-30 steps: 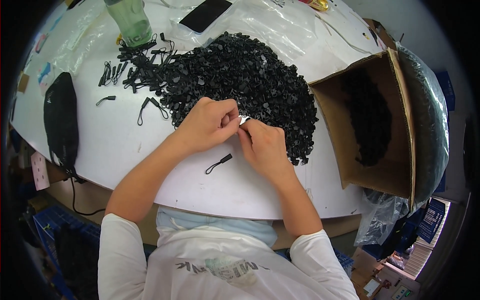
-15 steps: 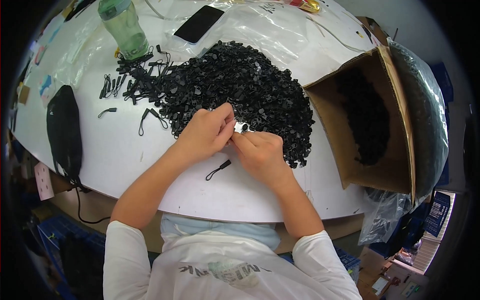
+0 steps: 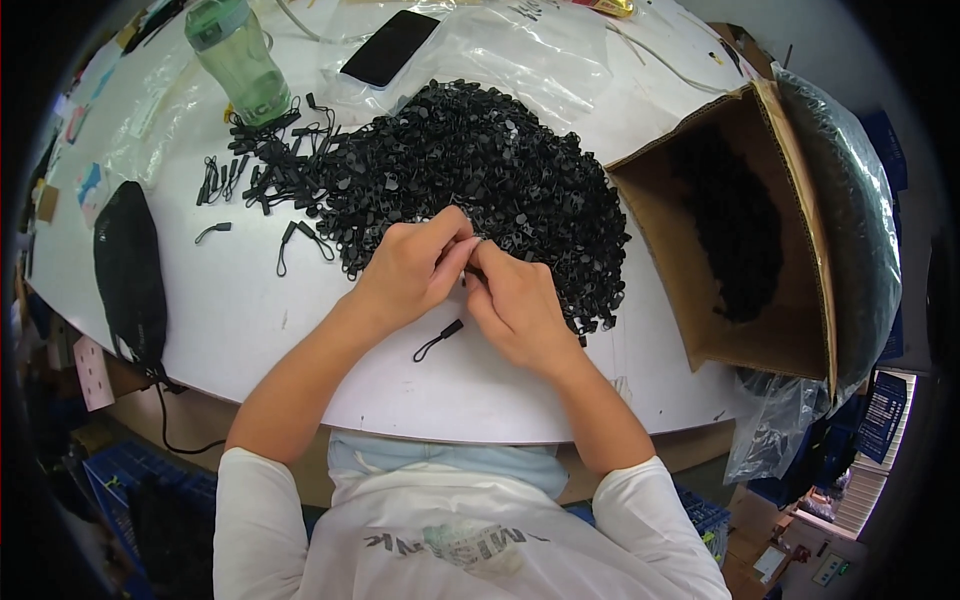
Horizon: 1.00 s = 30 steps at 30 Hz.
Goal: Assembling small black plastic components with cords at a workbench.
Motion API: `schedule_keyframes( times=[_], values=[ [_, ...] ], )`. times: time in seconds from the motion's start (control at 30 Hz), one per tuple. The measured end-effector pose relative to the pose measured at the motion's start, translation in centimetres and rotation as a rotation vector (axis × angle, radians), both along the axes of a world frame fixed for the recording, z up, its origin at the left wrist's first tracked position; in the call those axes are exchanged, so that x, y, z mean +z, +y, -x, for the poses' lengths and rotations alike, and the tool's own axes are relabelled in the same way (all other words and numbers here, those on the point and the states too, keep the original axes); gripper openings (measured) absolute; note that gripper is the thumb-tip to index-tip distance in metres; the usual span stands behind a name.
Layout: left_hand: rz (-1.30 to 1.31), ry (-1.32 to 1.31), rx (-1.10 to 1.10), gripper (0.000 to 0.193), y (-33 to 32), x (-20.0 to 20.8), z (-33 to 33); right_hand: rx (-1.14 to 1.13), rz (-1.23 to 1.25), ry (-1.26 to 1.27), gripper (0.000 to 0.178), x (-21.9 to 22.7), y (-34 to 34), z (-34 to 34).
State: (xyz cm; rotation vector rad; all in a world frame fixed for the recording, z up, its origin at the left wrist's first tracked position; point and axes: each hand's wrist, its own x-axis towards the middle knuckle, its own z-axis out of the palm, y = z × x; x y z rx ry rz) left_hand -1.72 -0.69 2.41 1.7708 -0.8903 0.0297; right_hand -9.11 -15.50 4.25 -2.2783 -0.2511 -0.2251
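My left hand (image 3: 418, 262) and my right hand (image 3: 515, 305) meet fingertip to fingertip at the near edge of a big pile of small black plastic pieces (image 3: 480, 150). Thumbs and forefingers are pinched together on both sides. Whatever is between them is too small and too covered to name. On the white table (image 3: 510, 405), just nearer me than the hands, lies a single black cord zipper pull (image 3: 438, 341) with its loop toward the lower left. More such cord pulls (image 3: 283, 165) are heaped against the pile's left side, with a few lying loose around them.
A cardboard box (image 3: 690, 335) lies on its side at the right, dark pieces inside, clear plastic (image 3: 850, 220) behind it. A green bottle (image 3: 240, 70), a black phone (image 3: 390, 48) and clear plastic sheeting (image 3: 560, 55) are at the back. A black pouch (image 3: 132, 275) rests at the left edge.
My right hand has turned more upright and its fingertips have moved up against the left hand's. A small dark piece that showed between the fingers is now covered. The view has shifted slightly.
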Motion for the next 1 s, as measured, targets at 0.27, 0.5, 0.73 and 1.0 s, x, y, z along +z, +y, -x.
schedule_keyframes(
  times=[0.27, 0.5, 0.73, 1.0],
  values=[
    [-0.028, 0.094, 0.082, 0.008, -0.2, 0.6, 0.3, 0.0, 0.234, -0.225, 0.015, -0.9, 0.2, 0.0],
    [-0.028, 0.273, 0.09, 0.01, 0.1, 0.8, -0.2, -0.063, 0.237, -0.425, 0.01, -1.6, -0.4, -0.2],
    [-0.043, 0.216, 0.129, 0.012, 0.4, 0.2, -0.6, -0.039, 0.212, -0.385, 0.022, -1.4, -1.2, -0.3],
    [-0.031, 0.203, 0.058, 0.013, 0.3, 0.1, -0.5, -0.084, 0.281, -0.382, 0.016, -1.9, -1.0, -0.5]
  ],
)
